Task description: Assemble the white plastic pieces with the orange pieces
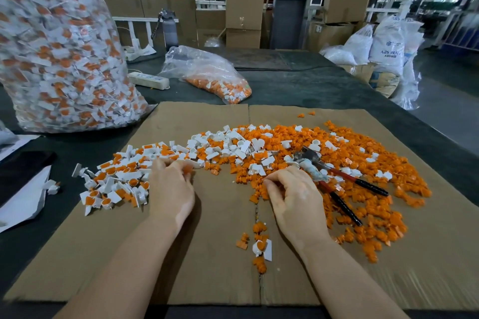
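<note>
- Left hand [171,189], palm down, fingers curled, pinches an orange piece [187,169] at the white pieces [228,147].
- Right hand [293,194], fingers curled, picks at the orange pieces [363,189] on the cardboard [215,228]; what it holds is unclear.

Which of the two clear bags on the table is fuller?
The tall bag at far left, packed with white-and-orange pieces; the small bag behind the cardboard lies slumped, mostly empty.

The left hand [171,189] hides its fingertips among white pieces [124,179]; whether it holds one is unclear.
</note>
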